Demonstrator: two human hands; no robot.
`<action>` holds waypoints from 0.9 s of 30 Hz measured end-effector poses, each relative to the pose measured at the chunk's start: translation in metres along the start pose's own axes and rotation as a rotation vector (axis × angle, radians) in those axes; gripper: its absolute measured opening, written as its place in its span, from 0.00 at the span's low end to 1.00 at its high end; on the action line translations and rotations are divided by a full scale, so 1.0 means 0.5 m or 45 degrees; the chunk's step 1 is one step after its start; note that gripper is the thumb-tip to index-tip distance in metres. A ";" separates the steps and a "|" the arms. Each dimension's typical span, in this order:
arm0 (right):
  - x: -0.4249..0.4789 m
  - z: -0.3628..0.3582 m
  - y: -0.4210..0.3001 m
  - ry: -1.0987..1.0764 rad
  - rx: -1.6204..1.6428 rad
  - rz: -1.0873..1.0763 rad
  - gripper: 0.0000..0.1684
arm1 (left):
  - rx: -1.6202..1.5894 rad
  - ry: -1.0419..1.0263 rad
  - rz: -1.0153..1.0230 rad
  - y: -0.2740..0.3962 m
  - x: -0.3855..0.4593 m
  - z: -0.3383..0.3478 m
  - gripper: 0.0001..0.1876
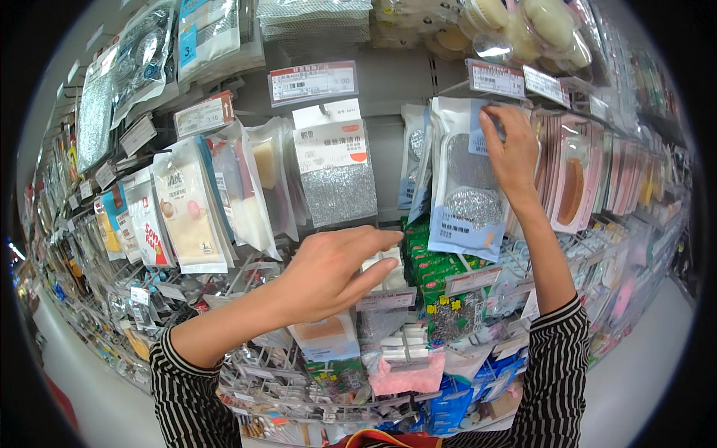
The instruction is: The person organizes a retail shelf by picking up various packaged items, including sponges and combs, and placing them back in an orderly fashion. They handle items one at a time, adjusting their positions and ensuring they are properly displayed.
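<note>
My right hand is at the upper right of a white and blue packet of scouring sponges, its thumb and fingertips close together near the top edge. Whether they pinch the packet is unclear. The packet hangs at the front of a row, with similar packets behind it to the left. My left hand is held lower and to the left, thumb and fingers apart, with nothing in it. Just above it hangs a silver mesh cleaning cloth on a white card. Green packs of scouring balls are right of its fingertips.
Bagged powder puffs and sponges hang on the left. Combs in pink packs hang on the right. Price tags front the metal hooks. A pink fluffy item and blue packets hang lower down.
</note>
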State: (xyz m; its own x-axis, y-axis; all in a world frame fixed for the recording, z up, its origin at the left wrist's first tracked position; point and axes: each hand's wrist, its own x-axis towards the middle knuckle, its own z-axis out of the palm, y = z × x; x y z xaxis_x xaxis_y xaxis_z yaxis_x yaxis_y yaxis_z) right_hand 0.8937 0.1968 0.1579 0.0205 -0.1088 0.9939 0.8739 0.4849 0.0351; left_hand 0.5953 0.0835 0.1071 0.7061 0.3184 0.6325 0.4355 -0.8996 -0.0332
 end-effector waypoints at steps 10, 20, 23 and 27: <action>0.068 0.075 0.058 -0.225 -0.018 0.307 0.34 | -0.309 0.420 -0.081 -0.053 0.136 0.135 0.16; 0.123 0.132 0.113 -0.313 0.562 0.489 0.18 | -0.792 0.791 -0.448 -0.146 0.247 0.234 0.18; 0.126 0.145 0.111 -0.259 0.692 0.482 0.20 | -0.816 0.883 -0.443 -0.155 0.269 0.237 0.18; 0.139 0.146 0.130 -0.230 0.726 0.400 0.19 | -0.750 0.953 -0.401 -0.164 0.285 0.229 0.18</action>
State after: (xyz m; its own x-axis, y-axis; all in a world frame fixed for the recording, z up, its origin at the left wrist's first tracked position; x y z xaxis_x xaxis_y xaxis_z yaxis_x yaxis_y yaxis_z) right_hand 0.9168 0.2841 0.2370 0.1069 0.2349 0.9661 0.4455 0.8574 -0.2577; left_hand 0.7241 0.2369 0.1111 -0.0149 0.4796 0.8774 0.0527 -0.8759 0.4797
